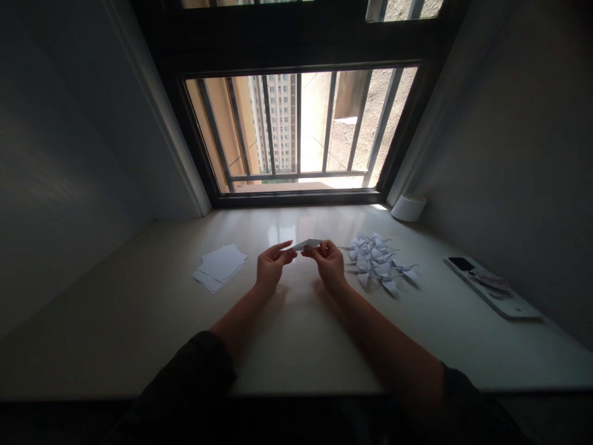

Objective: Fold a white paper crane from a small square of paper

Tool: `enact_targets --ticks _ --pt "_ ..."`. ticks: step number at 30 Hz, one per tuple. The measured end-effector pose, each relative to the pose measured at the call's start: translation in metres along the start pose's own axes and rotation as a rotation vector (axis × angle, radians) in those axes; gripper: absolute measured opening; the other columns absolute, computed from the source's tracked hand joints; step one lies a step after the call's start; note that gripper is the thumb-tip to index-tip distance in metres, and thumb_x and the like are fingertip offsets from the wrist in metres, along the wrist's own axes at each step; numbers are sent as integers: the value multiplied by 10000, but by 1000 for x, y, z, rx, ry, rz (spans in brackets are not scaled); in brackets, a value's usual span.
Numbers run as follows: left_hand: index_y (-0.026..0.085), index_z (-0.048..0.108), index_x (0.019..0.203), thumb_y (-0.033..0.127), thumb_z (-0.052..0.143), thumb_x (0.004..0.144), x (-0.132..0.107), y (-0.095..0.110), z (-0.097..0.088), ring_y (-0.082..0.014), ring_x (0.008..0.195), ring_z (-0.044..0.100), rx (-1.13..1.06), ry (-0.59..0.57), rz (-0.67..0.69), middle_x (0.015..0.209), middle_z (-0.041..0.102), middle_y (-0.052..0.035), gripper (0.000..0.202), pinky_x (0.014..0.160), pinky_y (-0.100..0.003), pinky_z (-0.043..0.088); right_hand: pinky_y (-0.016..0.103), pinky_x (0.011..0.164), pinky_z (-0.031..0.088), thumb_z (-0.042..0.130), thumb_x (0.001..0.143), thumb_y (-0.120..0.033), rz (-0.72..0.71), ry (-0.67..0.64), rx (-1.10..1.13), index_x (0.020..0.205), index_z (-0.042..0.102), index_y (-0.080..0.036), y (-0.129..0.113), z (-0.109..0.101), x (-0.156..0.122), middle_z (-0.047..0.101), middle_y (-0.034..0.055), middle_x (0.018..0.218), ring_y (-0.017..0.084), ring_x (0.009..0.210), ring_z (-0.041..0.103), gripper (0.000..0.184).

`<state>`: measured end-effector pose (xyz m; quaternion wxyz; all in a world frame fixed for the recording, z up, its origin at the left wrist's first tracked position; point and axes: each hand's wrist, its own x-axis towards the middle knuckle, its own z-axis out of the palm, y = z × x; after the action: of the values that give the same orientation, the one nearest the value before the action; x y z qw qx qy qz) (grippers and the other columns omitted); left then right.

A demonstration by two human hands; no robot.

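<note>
Both hands are raised above the middle of the surface (296, 346), toward its far edge. The left hand (270, 266) grips the left tip of a small folded paper (309, 243) at its fingertips, its index finger stretched out above; the right hand (331, 266) pinches the other end between thumb and fingers. The folded paper is thus held between the two hands. Toward the left edge, loose white sheets (221, 266) lie in an uneven stack. Just right of the right hand, many folded paper birds (377, 262) crowd together. A white round object (408, 208) sits in the far right corner, and a flat pale object (493, 290) lies along the right edge. A barred window (301, 130) rises behind the far edge.
</note>
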<state>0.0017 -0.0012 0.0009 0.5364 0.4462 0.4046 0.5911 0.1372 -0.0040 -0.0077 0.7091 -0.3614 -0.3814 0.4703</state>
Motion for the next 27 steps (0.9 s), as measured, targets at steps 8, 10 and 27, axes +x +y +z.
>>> enact_targets --ticks 8,10,27 --pt "151 696 1026 324 775 644 -1 -1 0 -201 815 691 15 22 64 822 740 -76 427 828 -366 513 264 575 494 756 621 -478 128 1 -77 951 528 -211 0 -2 -1 709 21 786 191 705 686 482" --pt "153 698 1023 323 770 651 -2 -3 1 -209 819 692 61 -19 80 822 741 -81 415 824 -365 513 264 582 487 767 594 -480 174 -7 -121 921 632 -175 3 -3 -1 708 42 792 186 729 663 467" --pt "118 720 834 449 775 608 -4 -4 -4 -236 759 692 231 -117 -125 796 731 -135 405 697 -344 522 304 630 458 768 576 -472 59 11 -367 704 752 -163 -1 -9 4 709 36 650 172 616 603 334"
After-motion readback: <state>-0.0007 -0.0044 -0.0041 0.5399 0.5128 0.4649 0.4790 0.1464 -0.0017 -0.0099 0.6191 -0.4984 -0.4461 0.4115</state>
